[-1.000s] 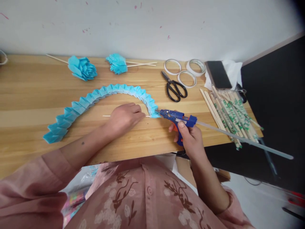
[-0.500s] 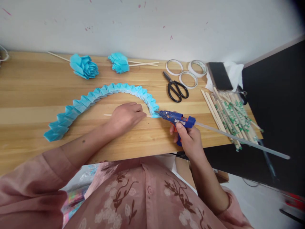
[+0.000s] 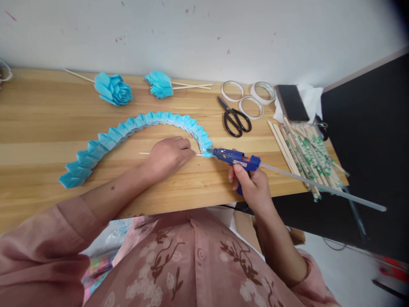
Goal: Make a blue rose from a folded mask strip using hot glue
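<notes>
A long arc of folded blue paper [image 3: 128, 128] lies on the wooden table [image 3: 38, 123]. My left hand [image 3: 168, 155] rests over a thin wooden stick [image 3: 144, 154], fingers curled down and pressing it against the table. My right hand [image 3: 251, 185] grips a blue glue gun [image 3: 236, 160], whose nozzle touches the right end of the paper arc where the stick meets it. A long clear glue stick [image 3: 322, 188] sticks out of the gun's back toward the right.
Two blue paper flowers on sticks [image 3: 113, 88] [image 3: 159, 84] lie at the back. Black scissors [image 3: 234, 119], three tape rolls [image 3: 251, 106] and a dark phone [image 3: 291, 102] sit to the right. A pile of wrapped chopsticks [image 3: 303, 149] lies by the table's right edge.
The glue gun's nozzle has crept slightly left, closer onto the arc's end. My left hand stays on the stick.
</notes>
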Tool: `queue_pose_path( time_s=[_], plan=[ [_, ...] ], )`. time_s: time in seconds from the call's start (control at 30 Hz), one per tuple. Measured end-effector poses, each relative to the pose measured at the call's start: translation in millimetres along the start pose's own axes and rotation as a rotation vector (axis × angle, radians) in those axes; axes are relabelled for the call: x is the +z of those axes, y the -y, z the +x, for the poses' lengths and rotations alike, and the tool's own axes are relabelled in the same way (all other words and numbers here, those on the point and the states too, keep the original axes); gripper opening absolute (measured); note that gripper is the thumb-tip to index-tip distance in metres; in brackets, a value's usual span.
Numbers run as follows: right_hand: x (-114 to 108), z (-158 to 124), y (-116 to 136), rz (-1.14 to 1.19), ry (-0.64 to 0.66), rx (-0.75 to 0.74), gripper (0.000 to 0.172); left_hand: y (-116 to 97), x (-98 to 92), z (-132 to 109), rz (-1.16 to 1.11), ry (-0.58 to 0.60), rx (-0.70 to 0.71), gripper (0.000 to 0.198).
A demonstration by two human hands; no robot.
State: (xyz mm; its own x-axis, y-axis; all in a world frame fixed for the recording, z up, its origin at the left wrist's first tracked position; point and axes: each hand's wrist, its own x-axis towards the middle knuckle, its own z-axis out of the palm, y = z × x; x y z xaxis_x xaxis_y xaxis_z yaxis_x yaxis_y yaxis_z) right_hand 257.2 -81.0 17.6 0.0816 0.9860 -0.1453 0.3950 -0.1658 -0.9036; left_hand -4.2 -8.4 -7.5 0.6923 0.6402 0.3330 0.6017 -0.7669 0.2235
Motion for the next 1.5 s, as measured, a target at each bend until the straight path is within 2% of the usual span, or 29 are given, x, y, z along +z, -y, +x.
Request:
queue_pose_path(
  time_s=[0.53,0.83,1.07,1.23,1.5],
  plan=[
    [-7.1,-1.2,-1.1,-0.046,-0.014,-0.008,0.053,0.1,-1.2,0.3,0.022,-0.003,0.015,0.039],
    [-17.3,-3.2,7.6,-0.154,0.012,-0.053,0.046,-0.2,-2.2,0.1,0.011,0.023,-0.002,0.037],
    [-29.9,-6.3,16.2,-0.101,-0.075,-0.014,0.041,0.8,-1.5,0.7,0.014,0.01,0.009,0.04],
    [-25.3,1.4,15.3,-0.04,-0.106,-0.043,0.041,0.6,-1.4,0.1,0.007,0.01,0.003,0.039],
    [-13.1,-5.5,5.4,-0.052,-0.049,-0.058,0.049,-0.7,-3.0,1.1,-0.04,0.019,-0.02,0.039]
  ],
)
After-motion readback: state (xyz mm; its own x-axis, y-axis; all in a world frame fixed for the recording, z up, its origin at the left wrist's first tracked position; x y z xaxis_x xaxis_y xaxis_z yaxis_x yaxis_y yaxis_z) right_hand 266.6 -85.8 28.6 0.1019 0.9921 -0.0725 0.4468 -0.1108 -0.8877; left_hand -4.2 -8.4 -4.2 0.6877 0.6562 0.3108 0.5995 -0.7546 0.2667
